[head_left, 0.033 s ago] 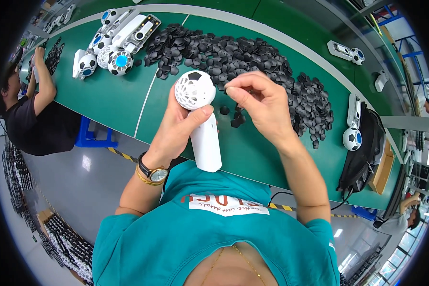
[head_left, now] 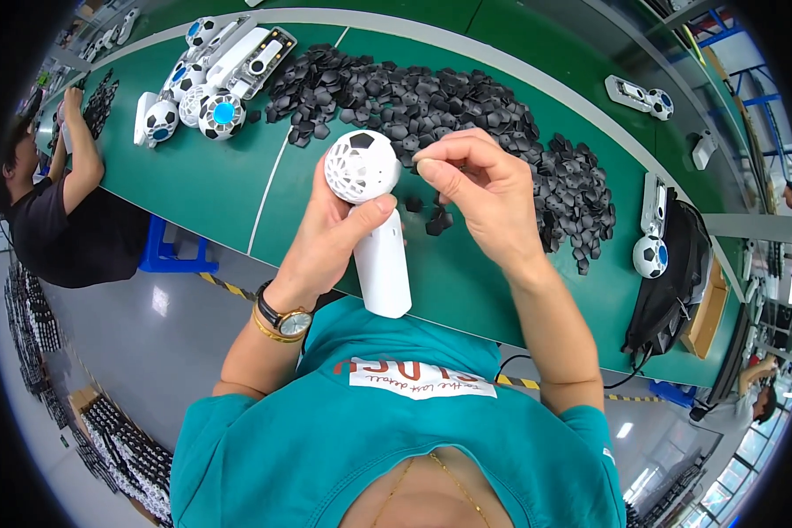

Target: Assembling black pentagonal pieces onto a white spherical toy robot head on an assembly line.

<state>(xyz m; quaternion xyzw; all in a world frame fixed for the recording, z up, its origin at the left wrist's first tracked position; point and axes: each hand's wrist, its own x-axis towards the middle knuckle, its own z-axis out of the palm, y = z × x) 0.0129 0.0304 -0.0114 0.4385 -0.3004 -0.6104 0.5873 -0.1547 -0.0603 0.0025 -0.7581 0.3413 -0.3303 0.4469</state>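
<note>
My left hand [head_left: 330,224] is wrapped round a white handheld fan [head_left: 383,273], just below its football-like ball head. That head has an open lattice on the left, a black pentagon near the top and small holes on the right. Level with the ball and just right of it, my right hand [head_left: 480,180] is pinched, thumb against forefinger. Dark colour shows at its fingertips, but I cannot make out whether that is a held piece or the pile behind. Below those fingertips, a few loose black pentagonal pieces [head_left: 437,222] lie on the green table.
A wide heap of black pentagonal pieces [head_left: 449,101] spreads behind my hands. Several similar fans [head_left: 223,114] are grouped at the far left. Another fan [head_left: 650,255] and a black bag [head_left: 673,273] lie at the right. A person [head_left: 66,202] works at the left end.
The fan and my left hand have shifted very slightly to the right. My right forearm has moved a little left, with the fingers still pinched beside the ball.
</note>
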